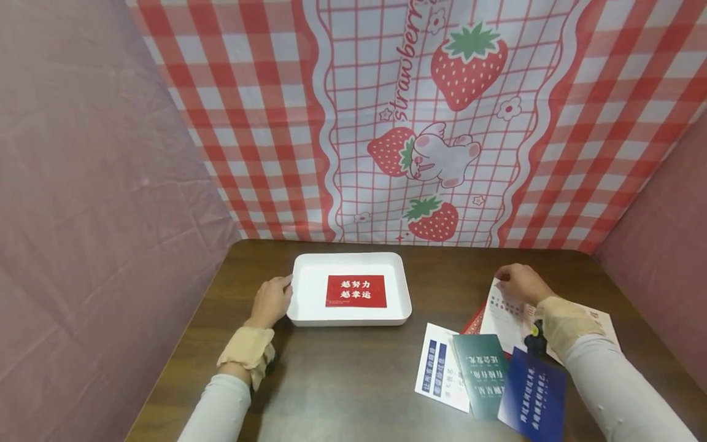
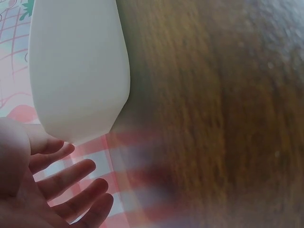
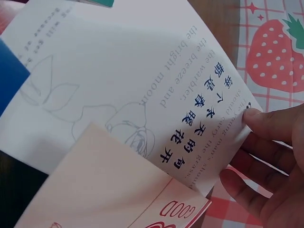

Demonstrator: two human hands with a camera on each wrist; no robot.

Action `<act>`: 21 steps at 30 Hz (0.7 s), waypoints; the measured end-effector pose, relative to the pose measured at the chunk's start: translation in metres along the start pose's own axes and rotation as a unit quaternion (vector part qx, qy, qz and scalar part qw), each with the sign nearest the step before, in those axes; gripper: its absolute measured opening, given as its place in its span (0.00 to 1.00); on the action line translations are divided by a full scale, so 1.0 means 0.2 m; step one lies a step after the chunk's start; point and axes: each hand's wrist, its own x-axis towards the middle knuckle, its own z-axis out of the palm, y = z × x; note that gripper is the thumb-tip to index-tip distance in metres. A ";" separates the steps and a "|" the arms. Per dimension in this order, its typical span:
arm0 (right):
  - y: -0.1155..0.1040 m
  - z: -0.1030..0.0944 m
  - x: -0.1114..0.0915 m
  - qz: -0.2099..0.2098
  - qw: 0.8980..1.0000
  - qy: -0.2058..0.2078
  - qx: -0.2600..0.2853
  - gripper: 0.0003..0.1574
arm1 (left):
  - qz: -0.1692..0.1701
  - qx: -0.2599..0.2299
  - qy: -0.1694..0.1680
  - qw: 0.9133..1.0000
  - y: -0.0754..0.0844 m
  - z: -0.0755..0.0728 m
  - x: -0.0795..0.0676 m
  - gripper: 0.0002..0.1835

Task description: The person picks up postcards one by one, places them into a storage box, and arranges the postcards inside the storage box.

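Note:
My left hand (image 1: 272,301) is at the left wall of a white tray (image 1: 295,316), its fingertips right at the rim. The left wrist view shows loosely spread fingers (image 2: 71,180) by the tray's end wall. A red card (image 1: 356,291) with white Chinese characters lies inside the tray. At the right, my right hand (image 1: 525,283) pinches the edge of a white card (image 3: 118,61) with a flower line drawing and Chinese and English text; the thumb lies on its face, other fingers behind. A cream card marked GOOD (image 3: 109,175) overlaps it.
Near the right forearm lie a white card with blue bands (image 1: 436,368), a green card (image 1: 483,374) and a blue card (image 1: 533,396), overlapping. A red card (image 1: 474,323) peeks from under the white one. Behind the brown table (image 1: 331,380) hangs a strawberry-print cloth (image 1: 265,123).

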 end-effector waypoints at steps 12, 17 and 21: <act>0.00 -0.03 -0.03 0.036 0.997 0.036 0.053 0.18 | -0.004 0.003 -0.008 1.000 0.00 0.00 0.00 0.18; 0.01 -0.04 -0.02 0.027 0.996 0.061 0.065 0.17 | -0.005 0.001 -0.011 1.000 0.01 0.00 0.00 0.18; 0.02 -0.05 -0.02 0.039 0.994 0.054 0.092 0.20 | -0.007 0.000 -0.011 1.000 0.00 0.00 -0.01 0.18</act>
